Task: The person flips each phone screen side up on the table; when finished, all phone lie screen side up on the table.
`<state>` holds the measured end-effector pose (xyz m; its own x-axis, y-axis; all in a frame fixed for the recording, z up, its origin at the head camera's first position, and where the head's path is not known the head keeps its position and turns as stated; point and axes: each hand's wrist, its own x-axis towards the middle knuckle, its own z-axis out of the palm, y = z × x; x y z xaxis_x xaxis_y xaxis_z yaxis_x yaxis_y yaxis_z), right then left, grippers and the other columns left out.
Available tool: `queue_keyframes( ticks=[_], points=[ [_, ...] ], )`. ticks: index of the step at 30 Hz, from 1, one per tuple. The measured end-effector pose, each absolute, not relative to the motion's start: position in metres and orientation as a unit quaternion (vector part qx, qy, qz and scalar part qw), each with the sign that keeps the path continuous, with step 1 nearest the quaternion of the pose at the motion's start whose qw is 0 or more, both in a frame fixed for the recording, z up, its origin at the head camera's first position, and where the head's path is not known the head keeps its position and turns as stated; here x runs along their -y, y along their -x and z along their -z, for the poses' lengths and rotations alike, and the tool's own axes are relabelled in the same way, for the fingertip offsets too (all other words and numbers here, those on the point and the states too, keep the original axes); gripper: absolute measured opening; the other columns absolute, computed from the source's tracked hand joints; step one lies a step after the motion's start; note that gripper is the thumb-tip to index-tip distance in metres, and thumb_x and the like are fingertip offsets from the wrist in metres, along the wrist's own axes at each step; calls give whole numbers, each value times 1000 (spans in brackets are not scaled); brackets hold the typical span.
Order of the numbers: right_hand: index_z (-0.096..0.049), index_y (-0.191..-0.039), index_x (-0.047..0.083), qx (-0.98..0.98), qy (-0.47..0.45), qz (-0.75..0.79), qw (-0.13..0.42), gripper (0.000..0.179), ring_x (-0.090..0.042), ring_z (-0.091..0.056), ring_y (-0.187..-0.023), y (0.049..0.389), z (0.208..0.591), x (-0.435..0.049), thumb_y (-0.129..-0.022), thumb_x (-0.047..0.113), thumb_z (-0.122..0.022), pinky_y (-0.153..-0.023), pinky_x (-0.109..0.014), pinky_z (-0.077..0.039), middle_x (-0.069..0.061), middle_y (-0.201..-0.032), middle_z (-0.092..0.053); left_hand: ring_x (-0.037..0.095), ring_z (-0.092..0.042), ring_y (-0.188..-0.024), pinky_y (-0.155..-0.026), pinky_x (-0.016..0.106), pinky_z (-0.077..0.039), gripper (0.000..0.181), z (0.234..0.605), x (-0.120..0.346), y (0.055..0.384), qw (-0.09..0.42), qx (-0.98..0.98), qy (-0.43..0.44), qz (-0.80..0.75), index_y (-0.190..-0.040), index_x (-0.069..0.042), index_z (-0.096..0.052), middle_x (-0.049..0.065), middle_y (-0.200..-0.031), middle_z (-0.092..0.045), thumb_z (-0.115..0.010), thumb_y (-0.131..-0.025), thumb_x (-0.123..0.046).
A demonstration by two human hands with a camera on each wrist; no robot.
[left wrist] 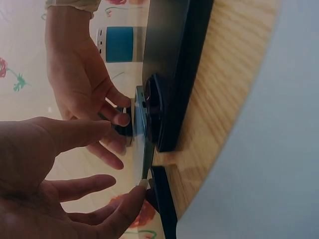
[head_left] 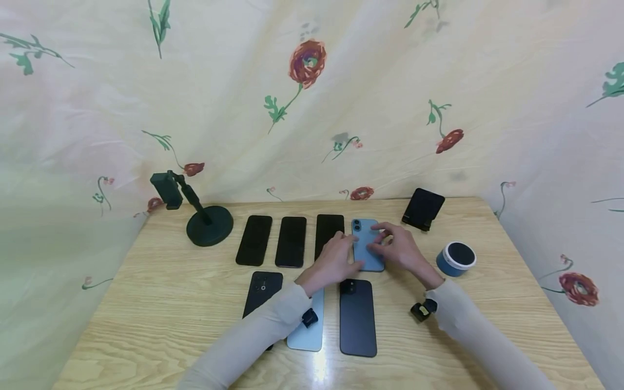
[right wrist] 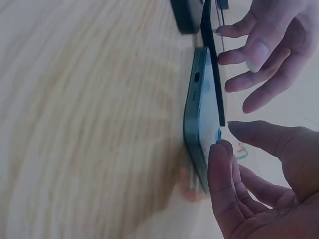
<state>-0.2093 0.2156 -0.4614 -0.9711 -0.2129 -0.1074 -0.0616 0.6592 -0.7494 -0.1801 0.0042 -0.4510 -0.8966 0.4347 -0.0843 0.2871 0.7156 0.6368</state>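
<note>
A blue smartphone (head_left: 369,264) lies face down in the back row on the table, its camera bump at the far left corner. My left hand (head_left: 336,261) hovers by its left edge with spread, relaxed fingers and holds nothing. Over its right side is my right hand (head_left: 397,249), loosely bent; in the right wrist view those fingers (right wrist: 224,189) come close to the phone's edge (right wrist: 192,119), and contact is hard to tell. A dark phone (head_left: 358,319) rests in front of the blue one, and a black-screened phone (head_left: 329,227) lies to its left, partly behind my left hand.
Two more dark phones (head_left: 254,241) (head_left: 291,242) continue the back row. In front, my left arm partly covers a black phone (head_left: 263,290) and a pale blue phone (head_left: 306,337). Around them stand a black phone stand (head_left: 209,226), a small black holder (head_left: 423,208) and a blue-and-white cylinder (head_left: 455,259).
</note>
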Motion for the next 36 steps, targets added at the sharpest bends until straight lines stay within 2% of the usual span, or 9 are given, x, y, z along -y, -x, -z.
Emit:
queue_keyframes(
  ticks=[4, 7, 13, 18, 26, 29, 34, 36],
  points=[
    [-58, -141, -3, -905, 79, 409, 84, 49, -22, -69, -86, 212, 465, -221, -97, 16, -73, -62, -26, -58, -22, -107, -72, 21, -57, -109, -91, 32, -52, 63, 452, -11, 179, 121, -921, -195, -314, -153, -8, -51, 16, -140, -54, -72, -99, -32],
    [-59, -139, -5, -904, 83, 413, 74, 48, -22, -69, -85, 216, 468, -225, -97, 15, -72, -61, -25, -57, -23, -105, -71, 25, -57, -115, -97, 37, -53, 63, 451, -15, 178, 127, -924, -194, -303, -154, -8, -49, 18, -144, -52, -71, -100, -33],
    [-56, -141, -7, -899, 63, 426, 83, 48, -17, -70, -71, 225, 472, -231, -100, 14, -69, -62, -27, -59, -26, -105, -70, 26, -54, -116, -97, 37, -53, 66, 450, -26, 178, 130, -938, -187, -260, -154, -11, -50, 19, -149, -46, -70, -99, -40],
    [-57, -139, -7, -901, 57, 423, 78, 46, -15, -70, -70, 230, 475, -234, -100, 15, -68, -61, -26, -57, -26, -107, -71, 31, -52, -125, -97, 41, -55, 66, 448, -37, 177, 138, -947, -166, -239, -154, -14, -49, 20, -158, -39, -70, -98, -43],
    [-59, -138, -6, -902, 46, 425, 64, 44, -14, -71, -67, 237, 475, -235, -100, 15, -68, -59, -26, -57, -27, -109, -72, 31, -52, -121, -81, 33, -58, 67, 449, -54, 175, 133, -962, -158, -181, -153, -16, -50, 19, -153, -41, -71, -97, -47],
    [-60, -138, -5, -905, 43, 419, 64, 44, -12, -71, -67, 240, 476, -234, -101, 17, -67, -60, -26, -56, -27, -111, -73, 31, -50, -124, -79, 30, -57, 67, 447, -58, 175, 133, -965, -160, -161, -153, -17, -50, 18, -152, -41, -71, -97, -48],
    [-63, -136, -2, -914, 46, 398, 55, 42, -11, -70, -69, 245, 476, -233, -101, 20, -67, -63, -24, -54, -24, -111, -74, 31, -48, -125, -81, 28, -56, 64, 446, -63, 175, 123, -968, -171, -134, -150, -19, -53, 16, -148, -45, -71, -96, -49],
    [-64, -135, -2, -917, 48, 392, 54, 41, -10, -70, -70, 247, 476, -233, -101, 21, -67, -64, -24, -53, -23, -111, -74, 31, -48, -126, -88, 30, -54, 64, 447, -65, 175, 117, -970, -181, -115, -151, -20, -53, 15, -147, -47, -70, -96, -50]
  ],
)
